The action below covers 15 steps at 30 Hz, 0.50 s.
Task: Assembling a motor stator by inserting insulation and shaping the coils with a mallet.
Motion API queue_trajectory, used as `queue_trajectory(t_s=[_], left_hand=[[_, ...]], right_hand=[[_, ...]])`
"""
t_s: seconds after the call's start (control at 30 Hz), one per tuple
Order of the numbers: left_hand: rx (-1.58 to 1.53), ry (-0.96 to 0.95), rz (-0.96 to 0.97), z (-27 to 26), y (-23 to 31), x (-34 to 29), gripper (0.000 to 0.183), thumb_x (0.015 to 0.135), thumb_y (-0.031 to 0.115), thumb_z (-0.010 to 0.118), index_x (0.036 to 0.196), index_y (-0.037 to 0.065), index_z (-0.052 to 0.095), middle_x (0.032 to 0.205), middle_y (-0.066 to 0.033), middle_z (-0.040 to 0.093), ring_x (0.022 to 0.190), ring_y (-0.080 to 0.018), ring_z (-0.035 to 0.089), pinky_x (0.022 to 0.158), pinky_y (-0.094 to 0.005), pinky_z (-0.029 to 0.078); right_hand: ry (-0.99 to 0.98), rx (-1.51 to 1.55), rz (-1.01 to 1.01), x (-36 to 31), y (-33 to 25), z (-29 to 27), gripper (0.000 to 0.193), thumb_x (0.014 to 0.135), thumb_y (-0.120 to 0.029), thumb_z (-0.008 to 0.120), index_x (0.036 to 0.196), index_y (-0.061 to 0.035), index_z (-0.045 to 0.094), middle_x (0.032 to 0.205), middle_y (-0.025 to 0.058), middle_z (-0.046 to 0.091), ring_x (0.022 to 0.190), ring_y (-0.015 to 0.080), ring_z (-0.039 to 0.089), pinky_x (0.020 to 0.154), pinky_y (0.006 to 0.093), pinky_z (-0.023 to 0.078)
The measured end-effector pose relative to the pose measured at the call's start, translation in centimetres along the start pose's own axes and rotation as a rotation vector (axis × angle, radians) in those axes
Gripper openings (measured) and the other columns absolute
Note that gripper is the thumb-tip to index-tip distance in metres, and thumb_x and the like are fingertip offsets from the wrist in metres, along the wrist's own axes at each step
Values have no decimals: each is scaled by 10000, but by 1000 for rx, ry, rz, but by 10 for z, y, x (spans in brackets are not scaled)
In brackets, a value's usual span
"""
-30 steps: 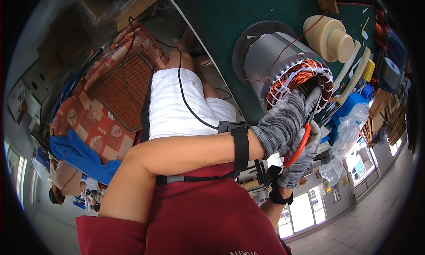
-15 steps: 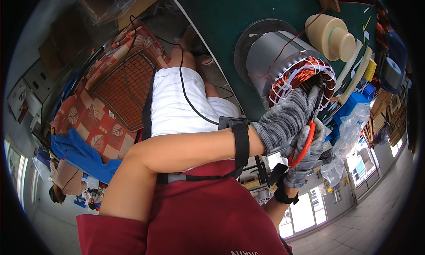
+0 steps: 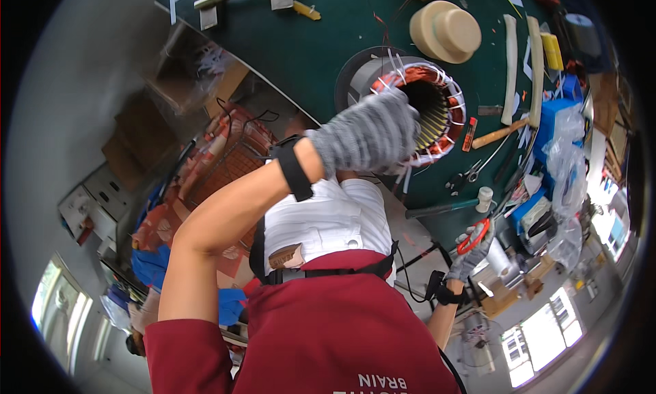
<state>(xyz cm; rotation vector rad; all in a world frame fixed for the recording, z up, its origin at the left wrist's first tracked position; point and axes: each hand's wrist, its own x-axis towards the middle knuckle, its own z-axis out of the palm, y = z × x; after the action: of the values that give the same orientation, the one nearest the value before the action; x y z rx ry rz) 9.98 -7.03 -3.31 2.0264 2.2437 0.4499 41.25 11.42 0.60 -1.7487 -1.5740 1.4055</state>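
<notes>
A motor stator (image 3: 437,148) stands on the green table, its copper winding end laced with white cord and its slotted bore showing. My left hand (image 3: 369,133), in a grey striped glove, lies over the left edge of that winding. Its fingers curl at the rim, slightly blurred, and their tips are partly hidden. White tape ends hang below the winding. Lower right, away from the stator, my right hand (image 3: 473,256) is gloved too. It is closed round a pair of scissors (image 3: 474,237) with red handles.
A beige stepped plastic block (image 3: 444,32) stands behind the stator. To its right lie a red tube (image 3: 469,134), a wooden handle (image 3: 499,133), black-handled snips (image 3: 465,179) and a white-headed mallet (image 3: 484,199). Blue boxes (image 3: 555,124) and plastic film (image 3: 567,168) line the right side.
My right hand has drawn the scissors away from the winding, toward the lower right. My left hand has shifted to the winding's left edge. The view has swung, and the bore now shows openly.
</notes>
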Motion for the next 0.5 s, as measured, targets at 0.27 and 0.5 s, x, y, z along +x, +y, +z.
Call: queue_trajectory(t_s=[0.27,0.5], left_hand=[[-207,288,-447,-32,19,-46,459,729,13,591,1167,151,571,1379,-220,274,1271,-387,275,1042,-490,227],[-446,303,-664,-32,32,-40,510,774,186,587,1266,123,471,1339,-264,320,1234,-418,313,1038,-461,238]], right_hand=[[-84,-220,-145,88,52,-19,368,862,-139,488,1222,-67,474,936,67,590,660,116,548,528,245,453],[247,-901,-390,57,78,15,758,764,-409,619,1336,-29,297,1233,246,438,1135,426,395,989,479,285]])
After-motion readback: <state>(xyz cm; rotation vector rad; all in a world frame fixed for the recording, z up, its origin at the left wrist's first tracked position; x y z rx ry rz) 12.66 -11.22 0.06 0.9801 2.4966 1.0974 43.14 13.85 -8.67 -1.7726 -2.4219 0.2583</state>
